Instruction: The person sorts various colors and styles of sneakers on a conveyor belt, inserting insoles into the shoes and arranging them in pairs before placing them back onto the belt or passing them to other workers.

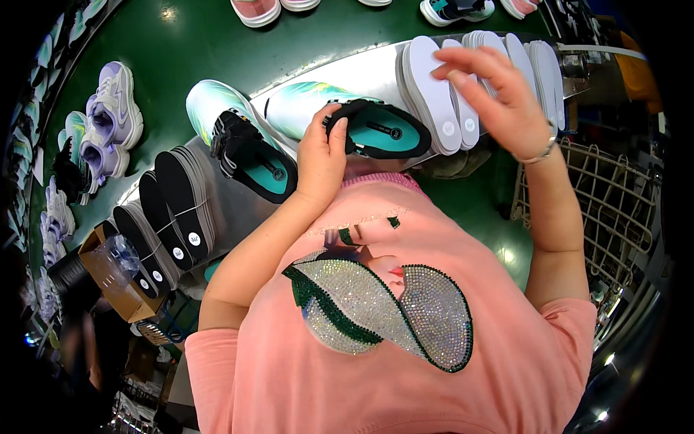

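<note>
My left hand (323,155) grips a white-and-mint sneaker (300,107) by its black collar, thumb on the rim. The shoe lies on its side on a metal ledge, its opening toward me and a teal insole (388,133) showing inside. Just left of that hand, a second matching sneaker (220,108) rests with its toe pointing away, another teal insole inside. My right hand (506,98) hovers over stacks of white insoles (431,94), fingers curved and apart with nothing between them.
Bundled black insoles (181,195) stand at the left, beside a cardboard box (119,282) holding clear plastic. Lilac-and-white sneakers (112,119) sit on the green surface (217,36). A wire basket (593,195) is at my right. More shoes line the far left.
</note>
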Action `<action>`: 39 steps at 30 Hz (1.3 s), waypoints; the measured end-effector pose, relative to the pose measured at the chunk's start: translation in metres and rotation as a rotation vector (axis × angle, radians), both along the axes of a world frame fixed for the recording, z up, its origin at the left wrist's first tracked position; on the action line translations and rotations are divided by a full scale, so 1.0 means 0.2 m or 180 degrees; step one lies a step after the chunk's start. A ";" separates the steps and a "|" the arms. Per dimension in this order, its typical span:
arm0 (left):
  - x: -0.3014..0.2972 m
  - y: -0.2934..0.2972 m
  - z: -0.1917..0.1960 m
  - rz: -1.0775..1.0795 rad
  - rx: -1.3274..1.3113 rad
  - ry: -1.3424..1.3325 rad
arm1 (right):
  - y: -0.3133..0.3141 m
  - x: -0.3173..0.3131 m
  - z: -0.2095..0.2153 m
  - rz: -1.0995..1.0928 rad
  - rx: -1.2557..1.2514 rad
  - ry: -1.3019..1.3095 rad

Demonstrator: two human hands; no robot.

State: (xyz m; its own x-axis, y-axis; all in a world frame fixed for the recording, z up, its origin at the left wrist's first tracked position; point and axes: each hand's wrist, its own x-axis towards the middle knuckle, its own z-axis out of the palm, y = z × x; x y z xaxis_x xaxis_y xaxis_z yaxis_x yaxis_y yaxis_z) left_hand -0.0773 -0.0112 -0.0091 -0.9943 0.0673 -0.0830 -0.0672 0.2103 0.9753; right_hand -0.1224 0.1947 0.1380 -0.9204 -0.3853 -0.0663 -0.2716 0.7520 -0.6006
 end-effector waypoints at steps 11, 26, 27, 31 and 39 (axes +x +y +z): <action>-0.07 0.04 0.04 -0.0022 0.0035 -0.0129 | -0.22 0.14 -0.50 0.1944 0.2948 -0.1682; 0.20 -0.44 0.15 0.0224 -0.2703 -0.0182 | -0.67 0.19 -0.58 0.1263 0.1342 -0.1285; 0.20 -0.42 0.17 0.0268 -0.2771 -0.0149 | -0.70 0.20 -0.58 0.1256 0.1174 -0.1304; 0.04 -0.34 0.17 0.0245 -0.2833 -0.0826 | -0.68 0.17 -0.56 0.1709 0.0579 -0.1262; -0.27 -0.61 0.12 0.0840 -0.2857 -0.0300 | -0.28 -0.16 -0.43 0.0671 -0.0585 0.0266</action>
